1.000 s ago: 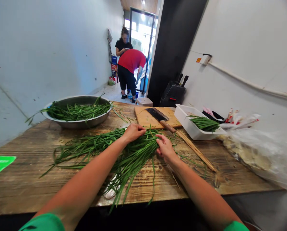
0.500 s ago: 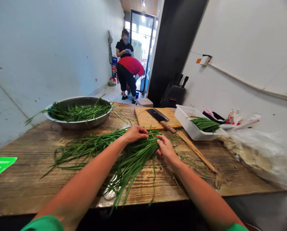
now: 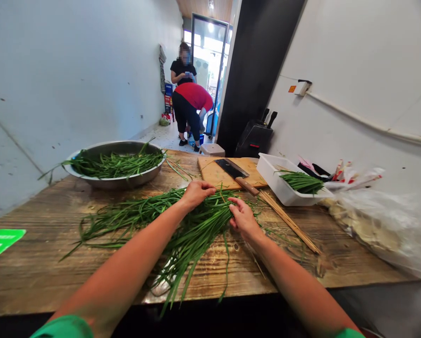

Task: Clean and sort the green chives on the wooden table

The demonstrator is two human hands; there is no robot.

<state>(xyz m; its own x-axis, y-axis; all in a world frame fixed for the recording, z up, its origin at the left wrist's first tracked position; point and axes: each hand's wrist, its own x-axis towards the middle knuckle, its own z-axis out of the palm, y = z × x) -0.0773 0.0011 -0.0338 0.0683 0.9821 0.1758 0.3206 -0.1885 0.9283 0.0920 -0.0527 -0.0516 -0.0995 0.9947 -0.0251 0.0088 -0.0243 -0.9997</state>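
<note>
My right hand (image 3: 245, 218) is closed on the gathered ends of a bunch of garlic chives (image 3: 205, 230); their long leaves fan toward me and hang over the table's front edge. To its left, my left hand (image 3: 197, 194) is pinched above the chives. A thin bamboo skewer (image 3: 222, 195) shows at its fingertips, partly hidden among the greens. More loose chives (image 3: 122, 213) lie under and left of my left forearm. Several bamboo skewers (image 3: 290, 223) rest on the table, right of my right hand.
A metal basin (image 3: 126, 182) of chives stands at left. Behind my hands, a cleaver (image 3: 237, 173) lies across a cutting board (image 3: 208, 173). A white plastic tub (image 3: 284, 194) with chive bundles (image 3: 300, 181) and a plastic bag (image 3: 383, 230) are at right. Two people are by the door.
My left hand has lifted slightly and tilted up a little from the chives. My right hand keeps its place at the bunch. Beyond the table, the bent-over person's arm has shifted.
</note>
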